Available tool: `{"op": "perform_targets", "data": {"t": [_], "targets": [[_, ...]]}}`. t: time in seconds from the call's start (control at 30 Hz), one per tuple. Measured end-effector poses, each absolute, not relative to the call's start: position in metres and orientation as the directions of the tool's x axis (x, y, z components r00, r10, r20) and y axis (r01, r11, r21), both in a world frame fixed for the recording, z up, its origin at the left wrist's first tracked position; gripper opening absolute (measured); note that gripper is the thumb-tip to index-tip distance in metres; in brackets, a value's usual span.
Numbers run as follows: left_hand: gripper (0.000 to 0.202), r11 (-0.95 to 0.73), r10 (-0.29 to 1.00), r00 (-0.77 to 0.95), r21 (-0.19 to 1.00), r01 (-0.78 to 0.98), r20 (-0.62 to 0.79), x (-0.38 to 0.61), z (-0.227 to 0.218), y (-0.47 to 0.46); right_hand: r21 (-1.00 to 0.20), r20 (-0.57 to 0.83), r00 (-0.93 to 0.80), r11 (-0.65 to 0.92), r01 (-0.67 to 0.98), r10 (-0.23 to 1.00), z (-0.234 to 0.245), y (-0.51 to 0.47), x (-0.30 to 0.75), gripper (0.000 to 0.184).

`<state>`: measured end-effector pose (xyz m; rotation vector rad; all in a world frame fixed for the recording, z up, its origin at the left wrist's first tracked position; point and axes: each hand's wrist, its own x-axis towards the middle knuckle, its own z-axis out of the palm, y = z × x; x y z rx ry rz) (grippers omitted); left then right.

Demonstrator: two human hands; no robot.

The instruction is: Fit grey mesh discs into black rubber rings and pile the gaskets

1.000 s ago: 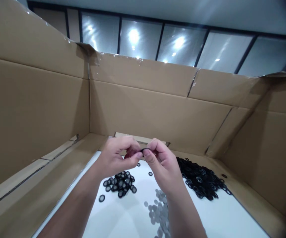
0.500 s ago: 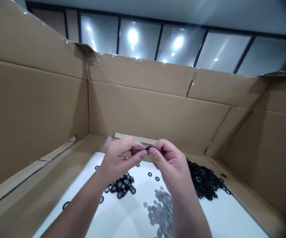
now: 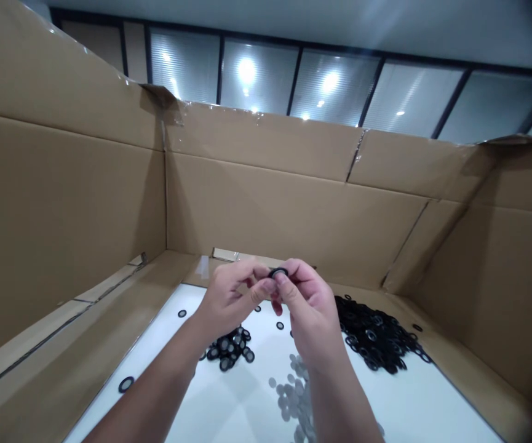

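Note:
My left hand (image 3: 231,298) and my right hand (image 3: 305,307) meet above the white surface (image 3: 229,406), fingertips pinched together on one small black ring (image 3: 277,272). Below the left hand lies a small heap of black rings with grey centres (image 3: 229,349). A patch of flat grey discs (image 3: 293,394) lies under my right forearm. To the right spreads a large pile of plain black rings (image 3: 374,335).
Tall brown cardboard walls (image 3: 270,197) enclose the surface on the left, back and right. Single rings lie loose on the white surface, one near the left edge (image 3: 126,384). Frosted windows with light reflections run behind the box.
Both hands stay together on the ring and have shifted slightly; the ring now shows more plainly above the fingertips. The view has tilted a little.

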<state>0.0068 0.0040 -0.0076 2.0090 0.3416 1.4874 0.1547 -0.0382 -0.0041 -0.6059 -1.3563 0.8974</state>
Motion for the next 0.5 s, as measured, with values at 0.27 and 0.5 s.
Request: {"op": "perform_targets", "data": {"t": [0.27,0.5], "targets": [[0.033,-0.904,0.410,0.292,0.427,0.005,0.864,-0.003,-0.007,0.003,-0.873,0.488,-0.120,0.486,-0.043,0.865,-0.004,-0.049,0.154,0.026],[0.030,-0.956,0.292,0.140,0.284,0.075,0.946,0.005,-0.012,-0.001,-0.872,0.480,-0.133,0.488,0.029,0.867,0.004,-0.056,0.154,0.031]]}}
